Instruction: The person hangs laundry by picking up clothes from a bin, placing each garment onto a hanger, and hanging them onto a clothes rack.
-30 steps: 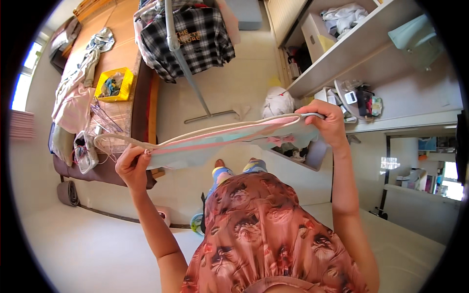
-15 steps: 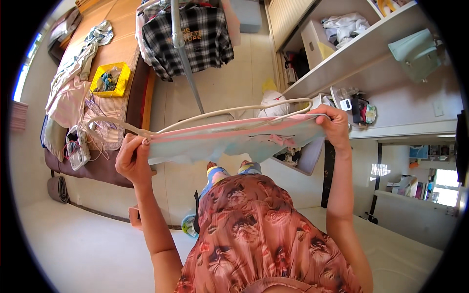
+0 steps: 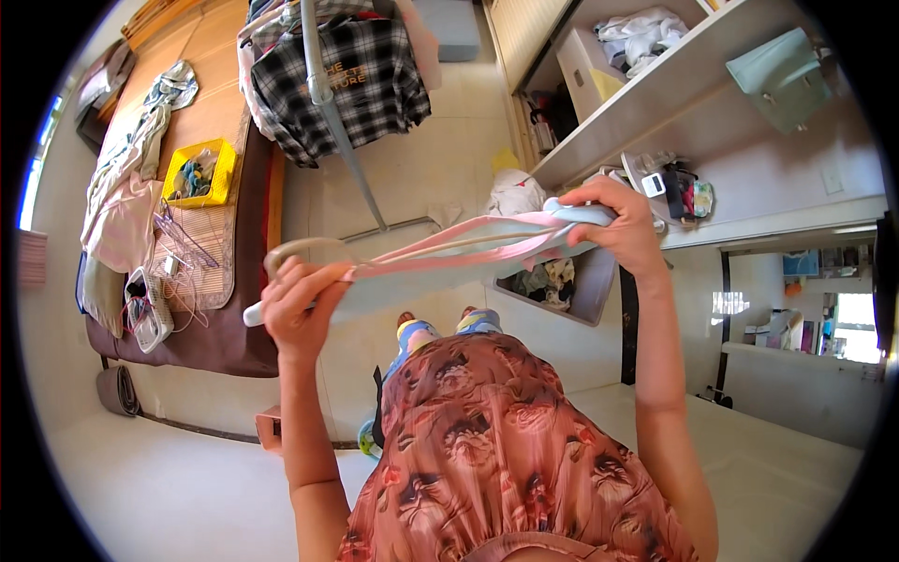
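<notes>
The pale blue garment (image 3: pixel 403 290) with pink trim is stretched in the air between the person's hands, in front of the body and above the floor (image 3: pixel 464 126). A beige hanger (image 3: pixel 296 247) curves up just beyond the left hand (image 3: pixel 302 309), and its bar shows inside the garment's opening. The left hand's fingers are clamped on the garment near its left end, which pokes out past them; the right hand (image 3: pixel 626 228) has its fingers closed on the other end. Whether either also grips the hanger I cannot tell.

Left of the left hand runs the brown edge of a bed (image 3: pixel 211 348), near but apart from it. A white basket (image 3: pixel 148 314) sits by that edge, with a yellow basket (image 3: pixel 225 176) farther off. Below and beyond the right hand is an open grey drawer (image 3: pixel 592 298) with clothes in it; to the right, the shelf's long front edge slants away. Pale floor runs between bed and drawer, and on between the rack (image 3: pixel 339 140) and the cupboard.

Orange lettering crosses a black-and-white plaid shirt (image 3: pixel 375 103) on the rack.
</notes>
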`<act>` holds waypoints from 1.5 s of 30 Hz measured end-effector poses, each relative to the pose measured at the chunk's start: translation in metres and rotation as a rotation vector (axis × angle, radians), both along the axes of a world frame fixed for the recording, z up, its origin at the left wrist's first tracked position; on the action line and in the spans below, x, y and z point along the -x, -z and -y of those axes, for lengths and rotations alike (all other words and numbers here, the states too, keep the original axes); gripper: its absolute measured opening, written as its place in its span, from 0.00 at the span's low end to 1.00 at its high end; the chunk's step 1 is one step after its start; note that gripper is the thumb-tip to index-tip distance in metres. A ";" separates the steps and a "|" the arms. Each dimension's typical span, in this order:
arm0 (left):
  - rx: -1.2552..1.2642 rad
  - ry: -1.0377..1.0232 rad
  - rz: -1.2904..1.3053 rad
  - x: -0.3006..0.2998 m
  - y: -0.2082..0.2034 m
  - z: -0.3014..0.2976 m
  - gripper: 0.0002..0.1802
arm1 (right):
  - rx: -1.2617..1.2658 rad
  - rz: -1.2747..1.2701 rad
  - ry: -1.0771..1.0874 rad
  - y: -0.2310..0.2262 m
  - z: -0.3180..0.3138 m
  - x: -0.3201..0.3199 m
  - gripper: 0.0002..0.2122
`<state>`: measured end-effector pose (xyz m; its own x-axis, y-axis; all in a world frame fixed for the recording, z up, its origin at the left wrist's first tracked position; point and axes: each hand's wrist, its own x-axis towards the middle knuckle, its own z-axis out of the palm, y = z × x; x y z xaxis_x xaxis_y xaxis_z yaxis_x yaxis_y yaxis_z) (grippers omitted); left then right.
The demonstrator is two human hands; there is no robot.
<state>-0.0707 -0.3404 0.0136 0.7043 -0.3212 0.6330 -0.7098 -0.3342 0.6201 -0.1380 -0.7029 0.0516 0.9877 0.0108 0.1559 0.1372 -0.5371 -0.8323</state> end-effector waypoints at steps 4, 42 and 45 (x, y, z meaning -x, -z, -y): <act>-0.019 0.104 -0.068 0.002 0.004 0.035 0.10 | 0.122 -0.087 -0.038 -0.003 -0.021 0.000 0.19; 0.158 0.157 -0.421 -0.048 0.025 0.030 0.03 | 1.153 0.495 -0.143 -0.010 -0.010 -0.009 0.08; 0.129 0.166 -0.454 -0.048 0.020 0.032 0.04 | 1.241 0.494 -0.206 -0.005 -0.005 -0.016 0.06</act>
